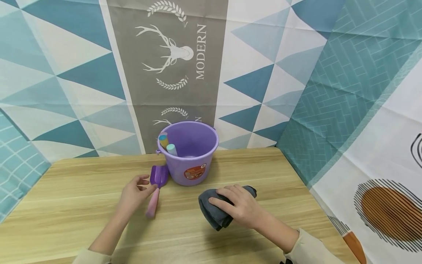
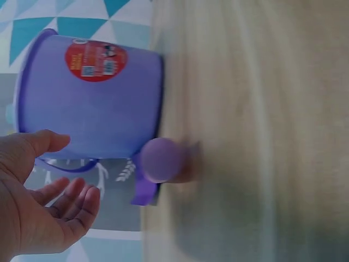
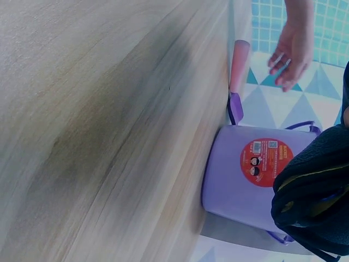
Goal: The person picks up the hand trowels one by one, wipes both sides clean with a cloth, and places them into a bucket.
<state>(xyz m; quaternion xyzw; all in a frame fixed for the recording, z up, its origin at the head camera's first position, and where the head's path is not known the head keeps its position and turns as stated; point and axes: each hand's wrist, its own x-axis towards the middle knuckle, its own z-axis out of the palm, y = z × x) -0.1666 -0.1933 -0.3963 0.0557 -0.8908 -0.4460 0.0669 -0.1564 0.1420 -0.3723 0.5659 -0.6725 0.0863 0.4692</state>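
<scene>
In the head view my right hand [image 1: 242,205] grips a folded dark grey cloth [image 1: 214,211], held above the table with a shadow below it. The right wrist view shows the cloth [image 3: 313,191] close up, its dark folds bunched. My left hand [image 1: 134,192] hovers beside a toy shovel [image 1: 159,176] with a purple scoop and pink handle, which lies on the table. Its fingers are loosely bent and hold nothing; the left wrist view shows thumb and fingers apart. Just right of the shovel stands a purple bucket [image 1: 179,170], upright, with a red label.
Inside the bucket, at its left side, stand a yellow bottle-like item with a blue top [image 1: 163,140] and a pale cylinder with a mint top [image 1: 171,149]. The wooden table [image 1: 82,205] reaches back to a patterned fabric wall [image 1: 89,47]. Another fabric panel [image 1: 372,157] rises along the right.
</scene>
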